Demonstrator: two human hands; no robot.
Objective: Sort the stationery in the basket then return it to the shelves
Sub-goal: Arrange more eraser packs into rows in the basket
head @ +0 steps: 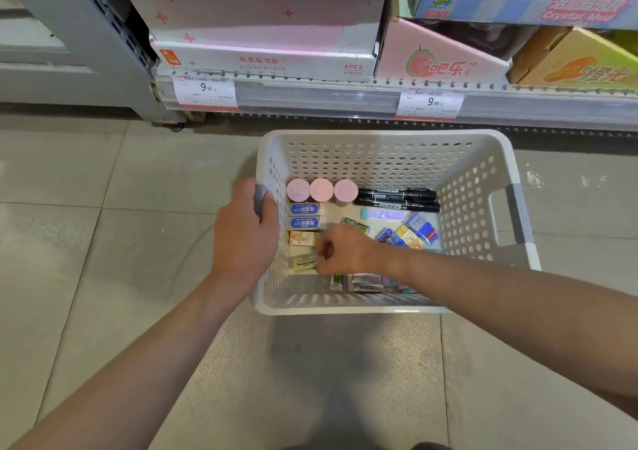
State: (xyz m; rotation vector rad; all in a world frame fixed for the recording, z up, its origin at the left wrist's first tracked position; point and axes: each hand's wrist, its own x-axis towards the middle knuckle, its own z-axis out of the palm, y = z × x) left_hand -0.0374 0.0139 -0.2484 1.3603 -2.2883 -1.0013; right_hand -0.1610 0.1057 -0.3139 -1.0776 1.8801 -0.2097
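Both forearms reach in from 6 o'clock: my left hand (243,232) grips the basket (386,137) handle at 9 o'clock, right hand (345,249) fingers pinching a yellow eraser (303,263) beside 2 blue erasers (304,215). Sorting continues; next, I'd line it up there.

We see a white perforated basket (390,159) standing on the pale tiled floor (103,242) just in front of the shelf (345,96), which carries stacked product boxes (266,59) behind two price tags (206,91).
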